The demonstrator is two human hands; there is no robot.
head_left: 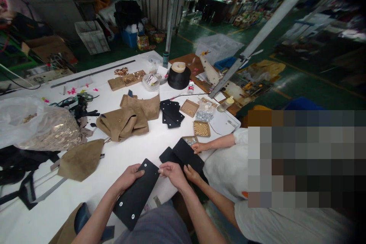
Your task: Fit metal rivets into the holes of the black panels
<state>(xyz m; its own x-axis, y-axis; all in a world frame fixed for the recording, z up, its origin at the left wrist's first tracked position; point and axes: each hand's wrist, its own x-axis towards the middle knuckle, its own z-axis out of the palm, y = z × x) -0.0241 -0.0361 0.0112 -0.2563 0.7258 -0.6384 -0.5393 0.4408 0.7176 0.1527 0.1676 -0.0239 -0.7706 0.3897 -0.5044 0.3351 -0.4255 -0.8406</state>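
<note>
My left hand (129,176) grips the left edge of a black panel (137,195) with small metal rivets, held over the table's near edge. At the panel's top right corner my right hand (172,172) pinches it with the fingers closed. Just to the right, a co-worker's hands (197,148) rest on another black panel (187,153), beside a small tray of silver rivets (190,140).
On the white table (120,156) lie tan fabric pieces (128,120), a stack of black panels (171,112), trays of gold studs (201,128), a roll of black webbing (178,76) and a plastic bag of hardware (42,126). A grey post (257,38) slants at the right.
</note>
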